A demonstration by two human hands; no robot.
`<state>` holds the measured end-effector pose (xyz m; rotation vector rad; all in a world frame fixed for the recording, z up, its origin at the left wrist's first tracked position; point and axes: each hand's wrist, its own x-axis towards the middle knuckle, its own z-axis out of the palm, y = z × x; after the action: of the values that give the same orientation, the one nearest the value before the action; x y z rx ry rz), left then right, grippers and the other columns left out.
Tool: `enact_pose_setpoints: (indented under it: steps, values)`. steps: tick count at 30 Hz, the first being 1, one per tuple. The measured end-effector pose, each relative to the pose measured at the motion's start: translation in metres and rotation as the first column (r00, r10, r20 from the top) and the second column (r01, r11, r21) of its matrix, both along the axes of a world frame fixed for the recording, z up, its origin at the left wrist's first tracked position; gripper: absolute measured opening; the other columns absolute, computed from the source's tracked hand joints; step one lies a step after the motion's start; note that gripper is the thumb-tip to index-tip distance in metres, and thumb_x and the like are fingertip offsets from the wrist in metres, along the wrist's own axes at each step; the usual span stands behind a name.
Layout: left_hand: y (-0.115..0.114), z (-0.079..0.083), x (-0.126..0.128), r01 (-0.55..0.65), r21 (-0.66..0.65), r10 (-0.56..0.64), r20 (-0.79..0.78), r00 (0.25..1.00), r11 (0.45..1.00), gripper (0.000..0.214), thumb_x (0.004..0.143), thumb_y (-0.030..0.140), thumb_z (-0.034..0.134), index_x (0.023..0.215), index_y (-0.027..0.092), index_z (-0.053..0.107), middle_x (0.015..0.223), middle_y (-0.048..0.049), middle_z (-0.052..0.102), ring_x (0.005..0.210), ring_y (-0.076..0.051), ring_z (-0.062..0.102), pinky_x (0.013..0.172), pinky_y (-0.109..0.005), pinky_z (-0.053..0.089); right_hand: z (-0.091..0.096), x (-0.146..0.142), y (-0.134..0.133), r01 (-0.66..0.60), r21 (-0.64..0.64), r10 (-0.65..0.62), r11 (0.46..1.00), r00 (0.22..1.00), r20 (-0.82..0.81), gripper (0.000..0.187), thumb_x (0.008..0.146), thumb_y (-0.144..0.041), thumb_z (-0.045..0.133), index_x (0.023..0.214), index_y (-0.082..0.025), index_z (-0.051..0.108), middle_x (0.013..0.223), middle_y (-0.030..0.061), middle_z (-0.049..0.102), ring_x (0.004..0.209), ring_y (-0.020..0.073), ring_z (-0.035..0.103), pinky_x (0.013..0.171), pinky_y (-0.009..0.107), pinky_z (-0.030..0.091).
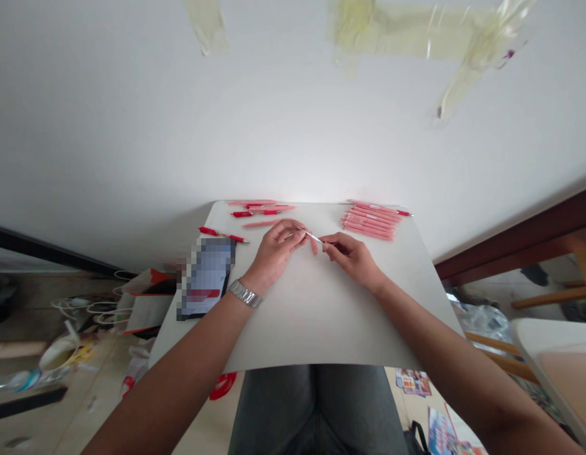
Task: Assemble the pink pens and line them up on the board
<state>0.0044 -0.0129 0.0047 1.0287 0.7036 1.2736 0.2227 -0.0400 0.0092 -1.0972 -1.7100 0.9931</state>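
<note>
Between my two hands runs a thin white stick, like a pen refill (314, 237), slanting down to the right. My left hand (278, 245), with a metal watch on the wrist, pinches its upper left end. At the lower right end, the fingers of my right hand (348, 254) are closed on it. A small pink piece (314, 246) shows just below the stick; whether it is held or lies on the table I cannot tell. Behind my left hand lie red pens (257, 213) and a slim pink pen (262, 224). Beyond my right hand is a row of pink pens (371, 221).
The white table (321, 316) stands against a taped wall. A phone (210, 272), partly blurred out, rests at its left side beside another red pen (224, 235). Bags, cables and a cup (60, 352) are on the floor at left. A chair (553, 354) stands at right.
</note>
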Motion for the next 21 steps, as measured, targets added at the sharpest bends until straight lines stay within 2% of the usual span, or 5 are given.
enact_pose_setpoints:
  steps: [4, 7, 12, 16, 21]
  values:
    - [-0.0051, 0.0057, 0.0018, 0.03, 0.057, -0.026, -0.068, 0.997, 0.998, 0.025, 0.085, 0.032, 0.087, 0.103, 0.021, 0.073, 0.103, -0.002, 0.072, 0.096, -0.016, 0.072, 0.096, -0.033, 0.055, 0.0014, -0.0009, -0.0008, 0.0, 0.009, 0.0, 1.0, 1.0, 0.007, 0.037, 0.1, -0.053, 0.067, 0.114, -0.021, 0.078, 0.089, 0.0036, 0.072, 0.072, 0.0146, 0.058, 0.068, 0.03, 0.046]
    - [-0.0072, 0.0089, 0.0033, 0.049, 0.076, -0.041, -0.095, 0.995, 0.996, 0.025, 0.087, 0.034, 0.085, 0.104, 0.021, 0.072, 0.098, -0.002, 0.072, 0.09, -0.016, 0.073, 0.096, -0.034, 0.055, 0.0007, -0.0028, -0.0005, -0.002, -0.032, 0.0, 0.999, 0.998, -0.061, 0.039, 0.097, -0.054, 0.072, 0.116, -0.021, 0.077, 0.088, 0.0034, 0.072, 0.072, 0.0144, 0.06, 0.067, 0.029, 0.048]
    - [-0.006, 0.0087, 0.0046, 0.057, 0.078, -0.051, -0.075, 0.996, 0.995, 0.025, 0.086, 0.035, 0.085, 0.1, 0.02, 0.071, 0.091, -0.0014, 0.072, 0.087, -0.016, 0.074, 0.094, -0.034, 0.054, -0.0019, -0.0043, 0.0012, 0.017, -0.088, -0.032, 0.996, 0.984, -0.173, 0.042, 0.084, -0.056, 0.085, 0.103, -0.02, 0.072, 0.089, 0.0038, 0.075, 0.072, 0.0144, 0.064, 0.066, 0.028, 0.05]
    - [-0.0057, 0.0087, 0.0047, 0.066, 0.051, -0.062, -0.082, 0.995, 0.996, 0.024, 0.087, 0.035, 0.085, 0.099, 0.02, 0.071, 0.091, -0.003, 0.074, 0.089, -0.017, 0.074, 0.094, -0.034, 0.053, -0.0024, -0.0029, 0.0015, 0.051, -0.094, -0.061, 0.994, 0.992, -0.109, 0.042, 0.085, -0.06, 0.082, 0.096, -0.021, 0.072, 0.081, 0.0031, 0.073, 0.067, 0.0148, 0.065, 0.063, 0.028, 0.05]
    - [-0.0061, 0.0094, 0.0043, 0.073, 0.031, -0.07, -0.091, 0.993, 0.997, 0.024, 0.087, 0.034, 0.085, 0.099, 0.019, 0.071, 0.092, -0.0032, 0.074, 0.091, -0.017, 0.073, 0.095, -0.034, 0.053, -0.0026, -0.0014, 0.0019, 0.073, -0.043, -0.074, 0.996, 0.997, -0.021, 0.04, 0.093, -0.061, 0.073, 0.099, -0.022, 0.071, 0.087, 0.0034, 0.073, 0.066, 0.0145, 0.064, 0.062, 0.028, 0.049]
